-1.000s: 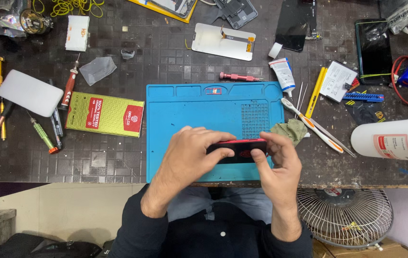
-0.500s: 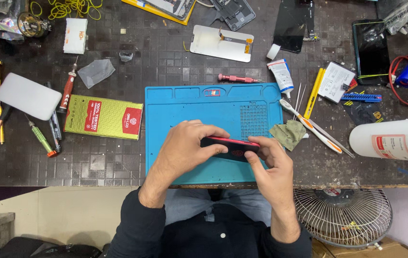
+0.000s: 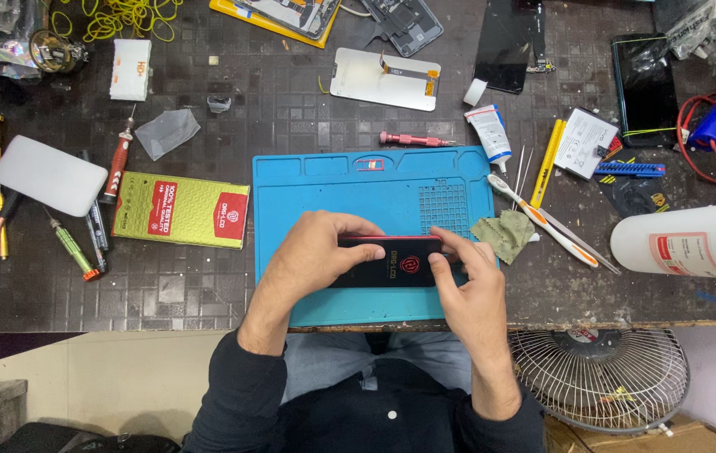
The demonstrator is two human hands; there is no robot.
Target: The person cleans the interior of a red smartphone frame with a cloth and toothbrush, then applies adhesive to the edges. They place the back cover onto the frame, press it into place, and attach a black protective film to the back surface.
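Both hands grip 1 black rectangular phone with a red frame [image 3: 391, 262], held flat over the near edge of the blue silicone work mat [image 3: 308, 189] at the tabletop's near edge. The left hand [image 3: 312, 256] clasps its left end, fingers curled over the top. The right hand [image 3: 467, 281] pinches its right end, thumb pressed on the glass. The screen appears seated; whether it is fully pressed in cannot be told. Counted nearby: 1 green cardboard box [image 3: 180, 210], 1 pink screwdriver [image 3: 412, 139], 1 white glue tube [image 3: 490, 132].

The phone [image 3: 391, 262] has a glossy black glass face. It lies on a matt blue rubbery mat [image 3: 324, 180]. The greenish cloth [image 3: 502, 235] to its right looks soft and crumpled.
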